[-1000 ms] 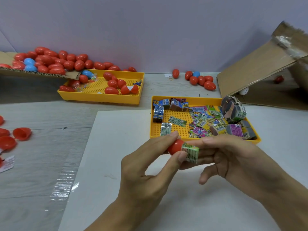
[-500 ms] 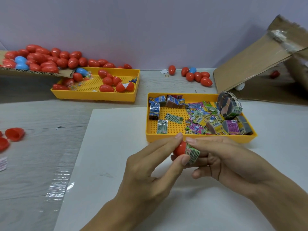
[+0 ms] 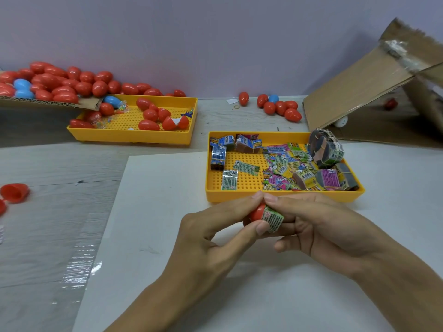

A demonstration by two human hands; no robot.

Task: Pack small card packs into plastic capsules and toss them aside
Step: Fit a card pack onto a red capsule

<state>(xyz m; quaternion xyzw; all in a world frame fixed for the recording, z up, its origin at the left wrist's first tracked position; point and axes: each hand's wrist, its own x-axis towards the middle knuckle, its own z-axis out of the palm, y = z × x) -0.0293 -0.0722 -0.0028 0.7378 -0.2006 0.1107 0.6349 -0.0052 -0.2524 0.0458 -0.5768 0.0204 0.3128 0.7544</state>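
My left hand [image 3: 211, 233] pinches a red capsule half [image 3: 257, 211] between thumb and forefinger, just in front of the near yellow tray [image 3: 282, 196]. My right hand [image 3: 321, 228] holds a green card pack [image 3: 274, 219], whose end sits in the capsule's mouth. The tray carries several loose card packs [image 3: 285, 166] and a banded bundle [image 3: 326, 149] at its right end. A second yellow tray [image 3: 134, 135] at the back left holds red capsules [image 3: 149, 115].
A cardboard flap [image 3: 40, 101] at far left bears a heap of red and blue capsules. More capsules [image 3: 280, 107] lie by the wall. An open cardboard box [image 3: 374, 87] stands at right. Loose red capsule halves [image 3: 14, 192] lie at the left edge. A white sheet [image 3: 153, 236] lies under my hands.
The card pack has gone further into the red capsule half, and both hands have drawn closer together. The view shifted slightly.
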